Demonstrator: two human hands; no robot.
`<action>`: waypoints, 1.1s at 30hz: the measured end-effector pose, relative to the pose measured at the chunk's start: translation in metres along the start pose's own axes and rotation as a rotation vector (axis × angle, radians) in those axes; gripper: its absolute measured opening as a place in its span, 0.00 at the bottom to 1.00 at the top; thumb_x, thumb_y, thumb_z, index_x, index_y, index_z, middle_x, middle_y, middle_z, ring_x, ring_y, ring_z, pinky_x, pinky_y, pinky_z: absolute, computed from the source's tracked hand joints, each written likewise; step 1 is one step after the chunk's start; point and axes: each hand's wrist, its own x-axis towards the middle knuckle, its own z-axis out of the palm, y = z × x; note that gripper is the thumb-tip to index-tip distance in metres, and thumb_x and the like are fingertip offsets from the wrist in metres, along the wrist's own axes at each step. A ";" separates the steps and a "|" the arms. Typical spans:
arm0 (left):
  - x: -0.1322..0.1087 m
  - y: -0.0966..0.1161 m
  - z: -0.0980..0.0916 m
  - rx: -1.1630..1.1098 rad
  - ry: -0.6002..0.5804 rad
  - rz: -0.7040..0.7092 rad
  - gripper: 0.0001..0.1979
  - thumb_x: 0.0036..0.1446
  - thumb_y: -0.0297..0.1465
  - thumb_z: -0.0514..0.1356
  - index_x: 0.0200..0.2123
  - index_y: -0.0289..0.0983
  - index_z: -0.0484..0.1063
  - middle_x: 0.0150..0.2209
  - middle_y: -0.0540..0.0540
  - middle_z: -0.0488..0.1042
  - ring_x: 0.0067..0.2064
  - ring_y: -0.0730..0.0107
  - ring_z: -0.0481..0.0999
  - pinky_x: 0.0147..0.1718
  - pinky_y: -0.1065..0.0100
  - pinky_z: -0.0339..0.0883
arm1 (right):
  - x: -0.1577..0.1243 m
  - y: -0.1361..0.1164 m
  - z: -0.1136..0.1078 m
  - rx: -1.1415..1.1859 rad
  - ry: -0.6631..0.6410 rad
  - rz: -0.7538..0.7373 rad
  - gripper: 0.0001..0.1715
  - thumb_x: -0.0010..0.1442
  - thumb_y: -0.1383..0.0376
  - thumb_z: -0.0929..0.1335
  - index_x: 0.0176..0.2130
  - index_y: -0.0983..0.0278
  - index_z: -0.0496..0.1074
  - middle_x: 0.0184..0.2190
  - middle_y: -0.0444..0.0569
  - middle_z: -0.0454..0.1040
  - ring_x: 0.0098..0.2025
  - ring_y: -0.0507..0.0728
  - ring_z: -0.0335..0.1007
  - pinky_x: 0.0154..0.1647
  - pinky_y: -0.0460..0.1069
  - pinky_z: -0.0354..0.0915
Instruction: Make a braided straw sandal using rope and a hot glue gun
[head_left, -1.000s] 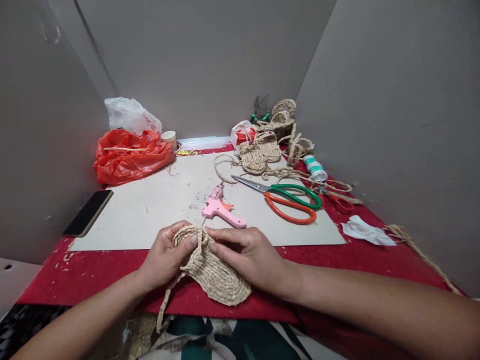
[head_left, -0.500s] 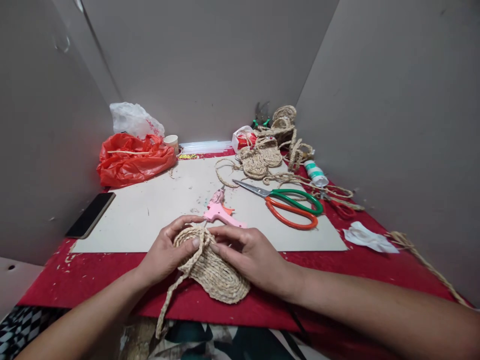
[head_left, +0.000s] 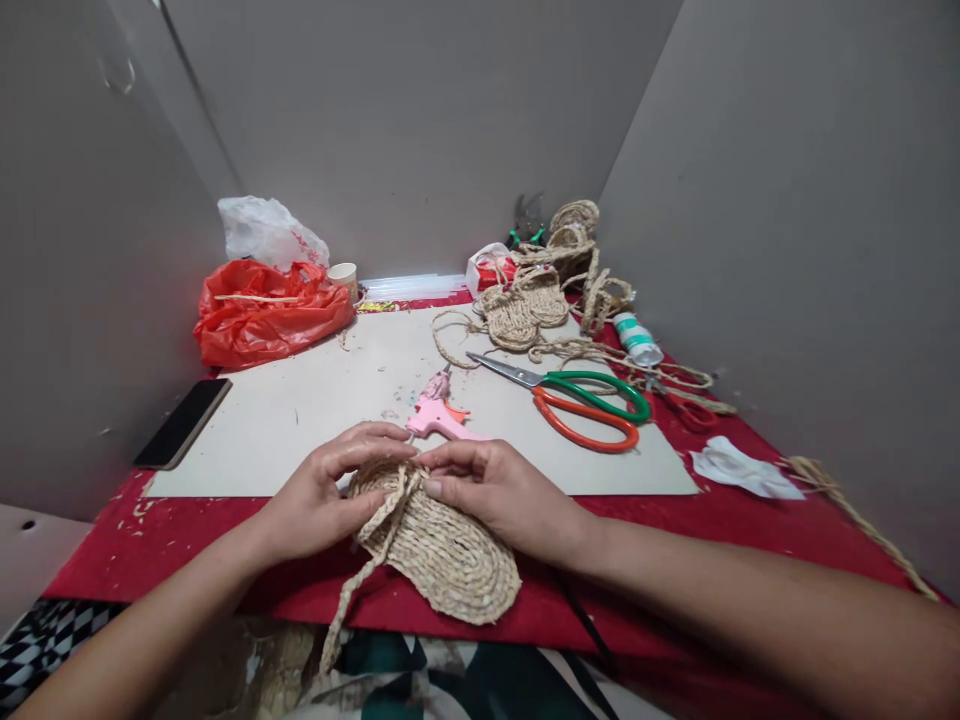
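A small slipper (head_left: 457, 560) of coiled, braided straw is held between my two hands over the table's front edge. My left hand (head_left: 337, 490) grips its left end, thumb on the near face and fingers behind. My right hand (head_left: 499, 490) pinches the upper edge with thumb and forefinger, beside a braided straw cord (head_left: 386, 520). The cord crosses the slipper and its loose end hangs down at the lower left. Just beyond my fingers, a pink glue gun (head_left: 439, 410) lies on the pale board, its grip end partly hidden behind my right hand.
Scissors with green and orange handles (head_left: 585, 405) lie on the board (head_left: 247, 430). Behind them are woven straw pieces (head_left: 517, 315) and loose cords. At left are a phone (head_left: 184, 425) and a red plastic bag (head_left: 270, 320). A crumpled tissue (head_left: 742, 470) lies at right. Grey panels surround the table.
The slipper's free end has swung a little right and down, showing more of its sole. My left hand has shifted slightly, its fingers now reaching over the top edge. The view has tilted slightly.
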 end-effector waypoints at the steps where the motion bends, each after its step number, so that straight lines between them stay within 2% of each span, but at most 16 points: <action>1: 0.001 0.002 -0.001 0.020 -0.022 0.017 0.12 0.57 0.27 0.61 0.45 0.41 0.76 0.50 0.42 0.73 0.53 0.62 0.72 0.53 0.59 0.64 | 0.000 0.000 0.000 0.013 -0.005 0.023 0.14 0.46 0.64 0.74 0.35 0.68 0.75 0.28 0.44 0.74 0.30 0.49 0.67 0.33 0.46 0.62; 4: 0.004 0.006 -0.001 0.004 -0.049 0.034 0.09 0.58 0.27 0.60 0.42 0.38 0.76 0.44 0.42 0.77 0.47 0.65 0.76 0.47 0.62 0.69 | -0.001 -0.001 0.002 0.057 -0.013 0.075 0.17 0.44 0.63 0.75 0.35 0.68 0.75 0.27 0.43 0.73 0.30 0.49 0.67 0.33 0.46 0.62; 8: 0.003 0.004 0.003 0.022 0.031 0.052 0.07 0.59 0.25 0.59 0.40 0.37 0.75 0.42 0.41 0.79 0.44 0.66 0.79 0.43 0.65 0.72 | -0.002 -0.004 0.005 0.072 -0.018 0.077 0.19 0.41 0.62 0.77 0.34 0.67 0.74 0.26 0.42 0.73 0.29 0.49 0.67 0.34 0.46 0.61; 13: -0.002 -0.001 0.007 0.235 0.118 0.271 0.10 0.57 0.21 0.59 0.40 0.36 0.75 0.42 0.41 0.80 0.43 0.68 0.80 0.41 0.70 0.73 | -0.003 -0.004 0.004 0.071 -0.021 0.087 0.15 0.44 0.64 0.75 0.33 0.67 0.74 0.25 0.41 0.72 0.29 0.49 0.66 0.34 0.46 0.61; 16: -0.003 -0.002 0.004 0.318 0.131 0.322 0.11 0.56 0.21 0.59 0.41 0.36 0.75 0.42 0.40 0.80 0.43 0.67 0.79 0.41 0.69 0.73 | -0.005 -0.004 0.003 0.068 -0.032 0.082 0.14 0.46 0.64 0.74 0.34 0.67 0.74 0.25 0.41 0.71 0.29 0.48 0.66 0.35 0.46 0.60; 20: -0.004 -0.004 0.002 0.240 0.121 0.222 0.10 0.57 0.22 0.59 0.40 0.37 0.75 0.41 0.42 0.79 0.42 0.67 0.79 0.42 0.68 0.72 | -0.006 -0.003 0.002 0.054 -0.034 0.077 0.14 0.46 0.64 0.73 0.35 0.68 0.74 0.25 0.41 0.71 0.29 0.49 0.66 0.35 0.46 0.60; 25: -0.004 -0.004 0.005 -0.012 0.050 -0.007 0.05 0.59 0.27 0.59 0.38 0.37 0.75 0.40 0.42 0.78 0.42 0.66 0.78 0.41 0.67 0.71 | -0.002 0.000 0.002 0.043 -0.023 0.082 0.15 0.45 0.64 0.74 0.35 0.68 0.75 0.26 0.42 0.72 0.30 0.50 0.67 0.36 0.47 0.62; 29: -0.003 0.000 0.006 -0.124 0.029 -0.142 0.07 0.60 0.31 0.59 0.40 0.37 0.74 0.43 0.42 0.77 0.43 0.65 0.77 0.43 0.65 0.71 | -0.001 0.002 0.003 0.025 0.006 0.066 0.14 0.46 0.64 0.73 0.35 0.68 0.75 0.27 0.44 0.73 0.30 0.50 0.69 0.36 0.47 0.63; 31: -0.004 0.003 0.004 -0.105 0.048 -0.171 0.09 0.60 0.32 0.59 0.43 0.37 0.74 0.46 0.42 0.77 0.46 0.63 0.76 0.46 0.64 0.70 | -0.002 0.003 0.003 0.014 0.036 0.042 0.17 0.46 0.65 0.73 0.38 0.68 0.74 0.28 0.43 0.73 0.30 0.50 0.69 0.36 0.47 0.63; 33: -0.008 0.008 0.003 -0.042 0.138 -0.176 0.10 0.59 0.31 0.59 0.45 0.38 0.73 0.46 0.42 0.76 0.47 0.63 0.76 0.46 0.64 0.70 | -0.003 0.004 0.002 -0.002 0.067 0.004 0.21 0.47 0.65 0.73 0.42 0.67 0.73 0.28 0.43 0.73 0.29 0.49 0.68 0.34 0.47 0.63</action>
